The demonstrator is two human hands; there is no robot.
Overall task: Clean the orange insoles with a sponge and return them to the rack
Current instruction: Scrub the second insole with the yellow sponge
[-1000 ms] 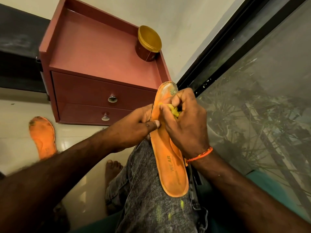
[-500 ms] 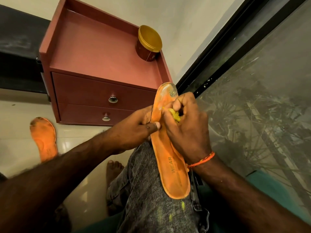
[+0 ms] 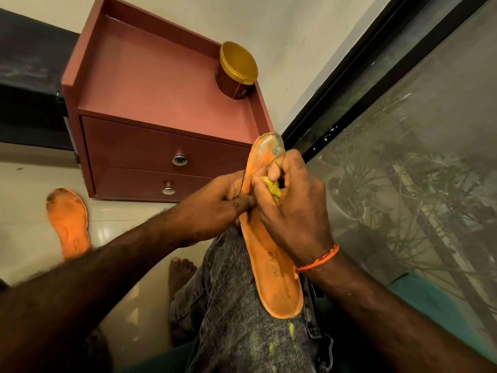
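on your lap, one orange insole [image 3: 271, 267] lies lengthwise along your right thigh, heel end toward you, toe end pointing up at the red cabinet [image 3: 161, 109]. your jeans [image 3: 231, 305] under it are grey with yellow-green smears near the heel. your left hand [image 3: 215, 208] pinches the insole's left edge about mid-length, fingers curled closed on it, thumb on the top face. your right hand [image 3: 290, 211] is balled tight around a yellow sponge [image 3: 273, 187], only a bit of it showing between thumb and fingers, and it's pressed on the front half of the insole. toe end of that insole looks worn and greyish. orange thread band [image 3: 318, 258] sits on your right wrist.

second insole [image 3: 68, 222] lies flat on the pale floor [image 3: 32, 184] to your left, well apart from your hands, dark grime at its toe. your bare foot [image 3: 180, 275] rests on the floor between the knee and that insole.

cabinet has two drawers with metal knobs and a raised rim on top; a brown jar with a yellow lid [image 3: 236, 70] stands in its back right corner. glass door [image 3: 403, 170] with a black frame runs along your right, plants blurred behind it.
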